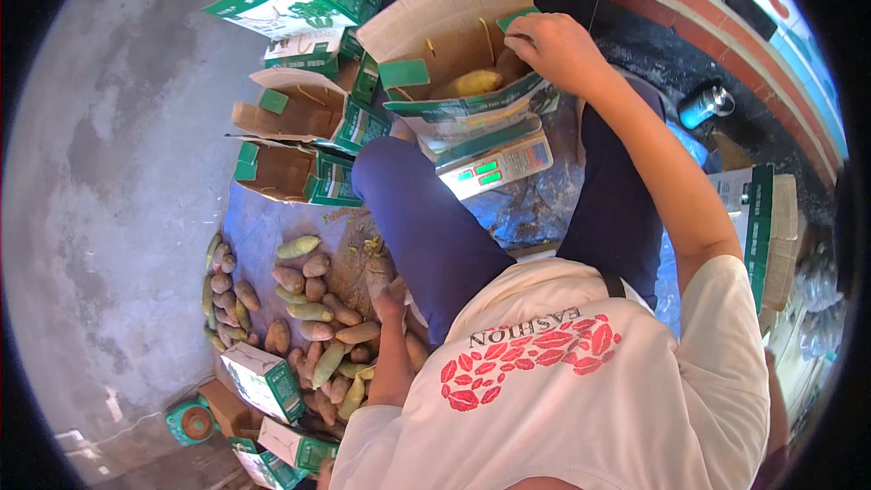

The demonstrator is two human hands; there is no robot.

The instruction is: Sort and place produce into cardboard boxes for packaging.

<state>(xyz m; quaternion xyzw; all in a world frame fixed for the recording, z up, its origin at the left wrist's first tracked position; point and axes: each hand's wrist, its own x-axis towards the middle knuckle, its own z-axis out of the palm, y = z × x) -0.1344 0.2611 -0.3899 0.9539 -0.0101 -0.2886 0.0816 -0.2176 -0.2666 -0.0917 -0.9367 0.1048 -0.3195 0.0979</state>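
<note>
My right hand [555, 47] is at the right rim of an open green-and-white carton [472, 118]. Its curled fingers cover part of a green side flap [515, 20]; what they grip is hidden. In that carton lie a yellow sweet potato [474, 83] and a brown one [512, 67] just below my fingers. The carton sits on a white digital scale [494, 171] with green-lit displays, between my knees. Low beside my left leg, my left hand [392, 296] is closed on a brown sweet potato [376, 274], at the edge of a pile of brown and pale green tubers [318, 308].
Open cartons [277, 168] line up left of the scale, with more stacked behind [308, 4]. Closed white-and-green boxes [263, 379] stand near the pile. A blue metallic flask [706, 107] lies at the right, and another carton [771, 236] stands beside my right arm.
</note>
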